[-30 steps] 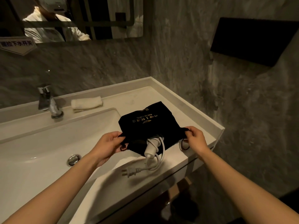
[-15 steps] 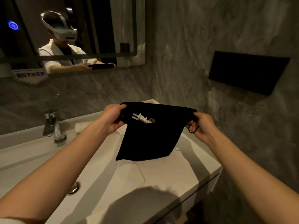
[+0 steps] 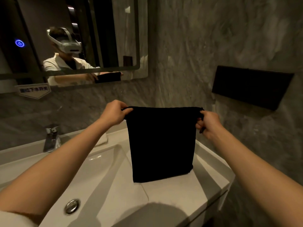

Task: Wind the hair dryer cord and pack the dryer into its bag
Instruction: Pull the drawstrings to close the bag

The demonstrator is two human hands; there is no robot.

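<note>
A black drawstring bag (image 3: 161,143) hangs upright in the air above the right side of the white counter (image 3: 173,192). My left hand (image 3: 114,113) pinches its top left corner and drawstring. My right hand (image 3: 207,123) grips the top right corner, with a loop of black drawstring under its fingers. The top edge of the bag is stretched straight between both hands. No part of the hair dryer, its cord or its plug shows; the bag's inside is hidden.
A white sink basin (image 3: 91,174) with a metal drain (image 3: 72,205) lies below left. A chrome faucet (image 3: 51,138) stands at the back, with a folded white towel (image 3: 102,139) behind my left forearm. A mirror (image 3: 73,38) hangs above, and a dark wall shelf (image 3: 249,86) juts out at right.
Both hands lifted the bag off the counter and pulled its top taut. The white dryer, cord and plug that stuck out of the opening have dropped from sight.
</note>
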